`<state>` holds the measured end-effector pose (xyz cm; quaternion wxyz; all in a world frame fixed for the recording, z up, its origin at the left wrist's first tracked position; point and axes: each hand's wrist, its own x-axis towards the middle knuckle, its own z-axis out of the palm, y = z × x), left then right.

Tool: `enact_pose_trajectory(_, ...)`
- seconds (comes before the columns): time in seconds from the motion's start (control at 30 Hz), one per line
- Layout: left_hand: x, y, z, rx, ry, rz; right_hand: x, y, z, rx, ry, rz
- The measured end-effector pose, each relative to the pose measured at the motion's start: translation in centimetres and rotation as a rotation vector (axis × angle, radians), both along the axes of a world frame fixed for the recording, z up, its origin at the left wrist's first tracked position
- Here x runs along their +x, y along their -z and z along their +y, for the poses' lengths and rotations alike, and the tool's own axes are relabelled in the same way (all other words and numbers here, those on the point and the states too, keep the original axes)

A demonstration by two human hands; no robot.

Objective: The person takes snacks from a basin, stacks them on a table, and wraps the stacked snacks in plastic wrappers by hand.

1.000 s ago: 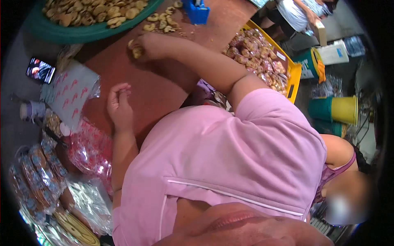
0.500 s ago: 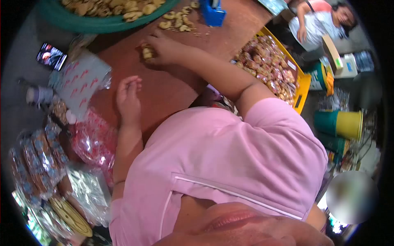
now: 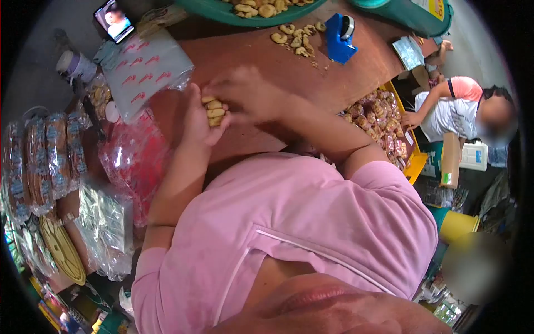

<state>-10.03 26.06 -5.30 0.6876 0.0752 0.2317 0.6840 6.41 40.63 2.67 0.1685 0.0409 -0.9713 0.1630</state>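
Note:
My left hand (image 3: 201,121) is raised over the brown table, its fingers curled round a small stack of golden-brown cookies (image 3: 213,111). Right beside it, my right hand (image 3: 245,93) is smeared by motion, so its fingers do not show clearly. Farther up the table lies a loose pile of curved cookies (image 3: 300,40) with crumbs. A blue tape dispenser (image 3: 340,44) stands to the right of that pile. Past the table's left part, a stack of clear plastic bags with red print (image 3: 142,69) reaches close to my left hand.
A green basin (image 3: 267,21) of cookies sits at the far edge. On the right, a yellow crate (image 3: 416,164) holds many wrapped packs (image 3: 378,119), near another person (image 3: 450,108). Leftward are a phone (image 3: 114,21), a red-and-clear plastic bag (image 3: 133,158) and packaged loaves (image 3: 41,161).
The cookies that were in my right hand are now in my left hand, which has risen and closed round them. My right hand has come near it. The view has turned and shifted.

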Motion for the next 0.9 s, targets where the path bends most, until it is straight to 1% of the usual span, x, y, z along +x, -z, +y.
enact_pose_trajectory(0.07, 1.6, -2.3, 0.6, -0.179, -0.179, 0.013, -1.0, -1.4, 3.7, -0.018, 0.172, 0.149)
enact_pose_trajectory(0.1, 2.5, -3.1, 0.9, -0.272, -0.272, 0.013, -1.8, -3.0, 5.6, -0.099, 0.390, 0.058)
enact_pose_trajectory(0.13, 2.7, -3.0, 0.9, -0.244, -0.258, 0.006, -2.6, -3.9, 7.8, -0.178, 0.603, -0.042)
enact_pose_trajectory(0.17, 2.6, -2.8, 0.8, -0.217, -0.251, -0.003, -2.6, -0.7, 11.8, 0.006, 0.644, 0.285)
enact_pose_trajectory(0.2, 2.6, -2.8, 0.8, -0.189, -0.250, -0.011, -2.9, 1.2, 15.8, 0.102, 0.732, 0.287)
enact_pose_trajectory(0.23, 2.9, -3.1, 1.0, -0.273, -0.279, 0.050, -3.2, -0.1, 16.6, 0.135, 0.881, 0.031)
enact_pose_trajectory(0.27, 2.9, -3.1, 1.0, -0.267, -0.276, 0.062, -2.7, 2.1, 19.4, 0.312, 0.770, 0.095)
enact_pose_trajectory(0.3, 2.8, -3.0, 1.0, -0.265, -0.268, 0.076, -2.8, 2.3, 20.0, 0.354, 0.753, 0.079)
enact_pose_trajectory(0.33, 2.8, -3.5, 1.1, -0.262, -0.254, 0.090, -2.8, 2.0, 20.4, 0.354, 0.715, 0.095)
enact_pose_trajectory(0.37, 3.0, -4.0, 1.0, -0.316, -0.264, 0.137, -2.6, 1.8, 20.7, 0.353, 0.682, 0.108)
enact_pose_trajectory(0.4, 3.0, -4.1, 1.0, -0.296, -0.268, 0.147, -2.4, 1.5, 20.4, 0.353, 0.656, 0.118)
enact_pose_trajectory(0.47, 3.1, -4.0, 0.9, -0.257, -0.263, 0.168, -2.4, 0.5, 17.9, 0.162, 0.704, 0.123)
enact_pose_trajectory(0.5, 3.2, -4.1, 1.0, -0.265, -0.265, 0.229, -2.2, -0.2, 16.2, 0.069, 0.732, 0.124)
enact_pose_trajectory(0.57, 3.4, -4.6, 1.1, -0.278, -0.262, 0.355, -1.7, -1.0, 10.3, -0.388, 0.579, 0.183)
enact_pose_trajectory(0.63, 4.2, -6.0, 0.9, -0.262, -0.273, 0.471, -1.5, 0.1, 4.9, -0.796, 0.447, 0.151)
enact_pose_trajectory(0.73, 4.8, -7.5, 0.4, -0.229, -0.298, 0.624, -0.1, -1.4, 0.9, -0.519, 0.214, -0.052)
enact_pose_trajectory(0.77, 4.8, -7.7, 0.3, -0.216, -0.311, 0.671, -0.1, -1.2, 0.7, -0.481, 0.214, -0.038)
enact_pose_trajectory(0.87, 3.6, -4.4, 0.6, -0.162, -0.188, 0.532, -0.1, -1.0, 0.6, -0.391, 0.190, -0.020)
enact_pose_trajectory(0.9, 3.8, -4.9, 0.6, -0.177, -0.208, 0.541, 0.0, -1.4, 0.7, -0.381, 0.170, -0.027)
